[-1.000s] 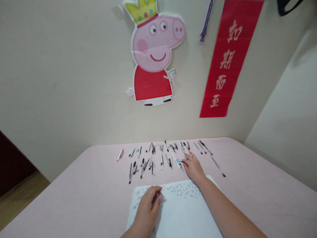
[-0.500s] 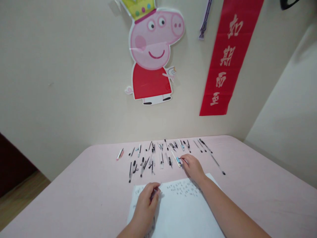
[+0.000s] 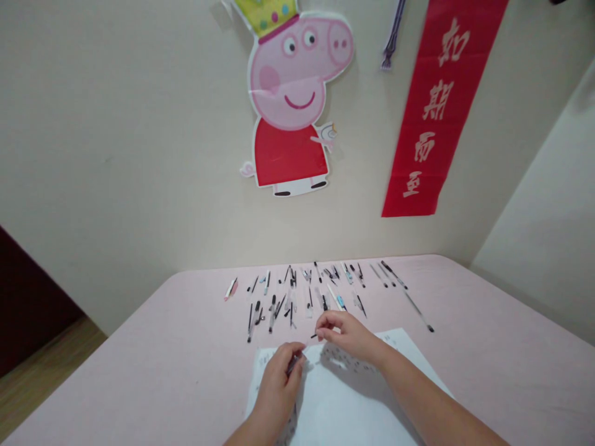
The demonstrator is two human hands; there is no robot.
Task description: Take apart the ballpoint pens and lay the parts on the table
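Note:
My left hand [image 3: 281, 378] rests over the left part of a white sheet of paper [image 3: 353, 409]. Its fingers are curled round a pen part [image 3: 294, 364], of which only a dark bit shows. Just above the top edge of the paper, my right hand [image 3: 341, 331] pinches a thin black pen part [image 3: 313, 336], its tip pointing left toward my left fingertips. A small gap separates the two hands. Beyond them lie pens and pen parts in two loose rows, among them a white and blue pen [image 3: 341, 301] and a dark refill [image 3: 359, 303].
A pink cloth [image 3: 153, 365] covers the table. Clear pens with black caps [image 3: 418, 310] lie at the right end, and a white and pink piece [image 3: 231, 288] at the left end. Behind stands a wall with a pig cutout [image 3: 290, 148] and a red banner [image 3: 437, 118].
My right hand has come back and left from the row of pens to beside my left hand, now with a thin black part between its fingers. The view has shifted slightly.

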